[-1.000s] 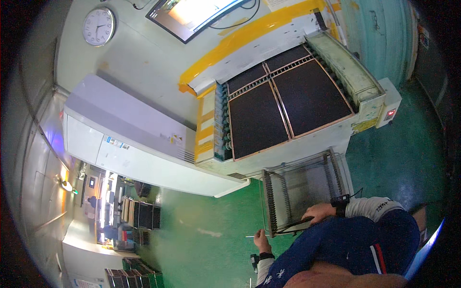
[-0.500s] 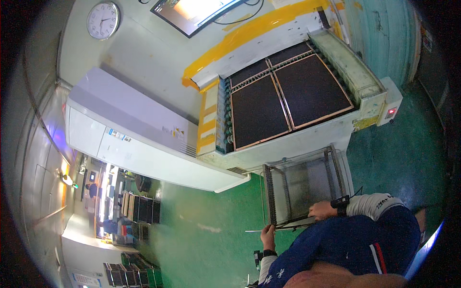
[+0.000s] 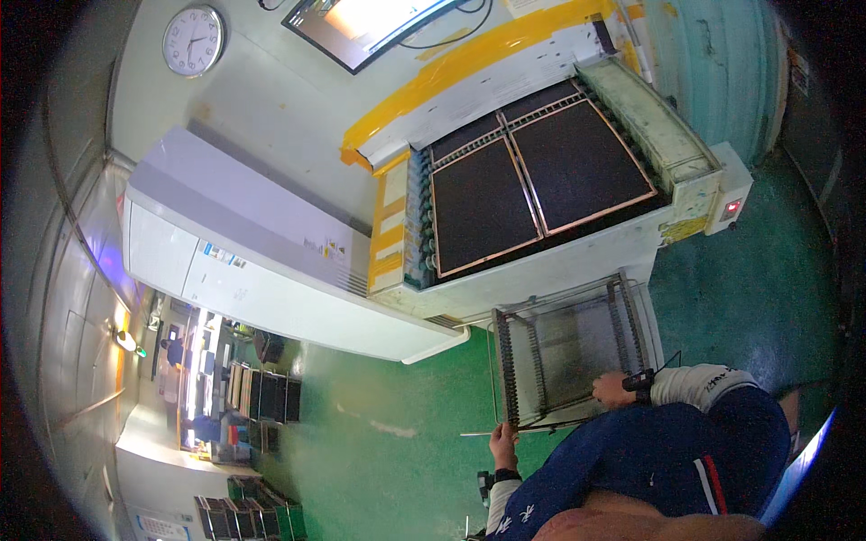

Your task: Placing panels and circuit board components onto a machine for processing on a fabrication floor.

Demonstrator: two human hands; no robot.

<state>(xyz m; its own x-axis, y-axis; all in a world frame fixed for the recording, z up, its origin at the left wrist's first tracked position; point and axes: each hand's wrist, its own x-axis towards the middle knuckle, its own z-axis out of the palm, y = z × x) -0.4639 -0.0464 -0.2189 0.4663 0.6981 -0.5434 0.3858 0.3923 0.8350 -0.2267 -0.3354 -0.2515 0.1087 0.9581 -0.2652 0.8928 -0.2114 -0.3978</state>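
A metal slotted rack [image 3: 507,370] with toothed side rails stands in front of me, below the front of a roller conveyor. My left hand [image 3: 503,444] is closed around the rack's near left corner. A thin rod [image 3: 479,435] sticks out leftward beside that hand. At the rack's near right side is my right hand [image 3: 615,389], its fingers bent inward; what they hold, if anything, is hidden. Black panels with copper-coloured edges, among them a left one [image 3: 480,212] and a right one [image 3: 585,164], lie flat on the conveyor.
The conveyor's right side wall [image 3: 651,122] ends in a box with a red display [image 3: 732,208]. A long white cabinet [image 3: 289,293] adjoins it on the left. Farther left, more racks of dark panels [image 3: 262,393] stand on the green floor [image 3: 370,397].
My right hand has shifted slightly right and away from me along the rack. My left hand stays at its corner. The black panels have slid a little farther from me.
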